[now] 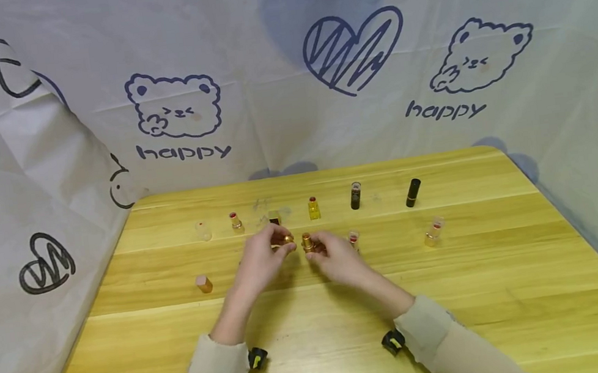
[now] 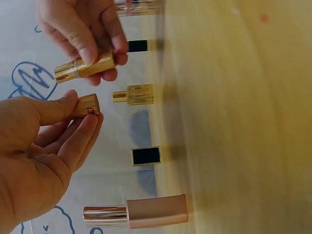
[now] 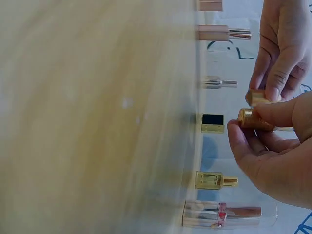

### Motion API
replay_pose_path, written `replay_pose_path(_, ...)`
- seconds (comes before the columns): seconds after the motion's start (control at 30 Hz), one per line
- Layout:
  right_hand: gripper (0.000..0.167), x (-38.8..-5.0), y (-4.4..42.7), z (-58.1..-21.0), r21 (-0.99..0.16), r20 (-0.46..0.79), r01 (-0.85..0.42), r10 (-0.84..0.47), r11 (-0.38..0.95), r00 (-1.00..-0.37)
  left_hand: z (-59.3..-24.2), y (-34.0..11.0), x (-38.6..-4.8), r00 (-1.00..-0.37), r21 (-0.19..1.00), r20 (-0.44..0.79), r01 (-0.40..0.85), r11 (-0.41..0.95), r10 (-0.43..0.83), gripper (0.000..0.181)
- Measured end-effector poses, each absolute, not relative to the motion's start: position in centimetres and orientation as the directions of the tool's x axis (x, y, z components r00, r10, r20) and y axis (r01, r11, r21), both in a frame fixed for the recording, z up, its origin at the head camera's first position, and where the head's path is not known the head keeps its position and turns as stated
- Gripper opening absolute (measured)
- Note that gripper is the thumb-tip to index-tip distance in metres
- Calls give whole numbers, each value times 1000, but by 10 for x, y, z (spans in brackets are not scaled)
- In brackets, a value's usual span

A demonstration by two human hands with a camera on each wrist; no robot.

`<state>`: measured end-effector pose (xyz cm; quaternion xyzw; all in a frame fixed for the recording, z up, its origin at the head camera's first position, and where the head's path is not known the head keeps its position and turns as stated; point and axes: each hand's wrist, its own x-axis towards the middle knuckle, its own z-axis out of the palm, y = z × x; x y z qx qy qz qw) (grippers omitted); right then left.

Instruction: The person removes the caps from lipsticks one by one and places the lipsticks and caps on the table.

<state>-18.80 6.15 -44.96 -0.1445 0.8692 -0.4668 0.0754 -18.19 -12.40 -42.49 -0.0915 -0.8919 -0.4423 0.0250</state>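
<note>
Between thumb and fingers, my left hand (image 1: 260, 258) pinches a small gold lipstick cap (image 2: 87, 106). My right hand (image 1: 343, 260) holds a gold lipstick tube (image 2: 97, 66) upright by its lower part, as the head view shows. A small gap separates cap and tube, both raised above the table in the wrist views. Just beyond the hands stand a black-faced gold cap (image 1: 274, 216) and an open gold lipstick (image 1: 314, 208) with a red tip. A lipstick with a clear cap (image 1: 353, 239) is partly hidden behind my right hand.
On the wooden table (image 1: 317, 344), a clear cap (image 1: 203, 230), a red-tipped lipstick (image 1: 236, 223) and a rose-gold cap (image 1: 204, 284) stand left. Rightward are a clear-topped black lipstick (image 1: 355, 196), a black tube (image 1: 413, 192) and a clear-capped lipstick (image 1: 434, 233). A printed cloth (image 1: 274, 115) hangs behind.
</note>
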Motion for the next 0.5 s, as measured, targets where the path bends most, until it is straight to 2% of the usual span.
replay_pose_path(0.27,15,-194,62,-452,-767,-24,-222,-372,602,-928,-433,-125,-181,-975,719,58,191,668,216,18)
replay_pose_path(0.5,12,-196,60,-454,-700,-61,-259,-418,666,-907,-439,-128,-182,-959,650,9,221,727,284,15)
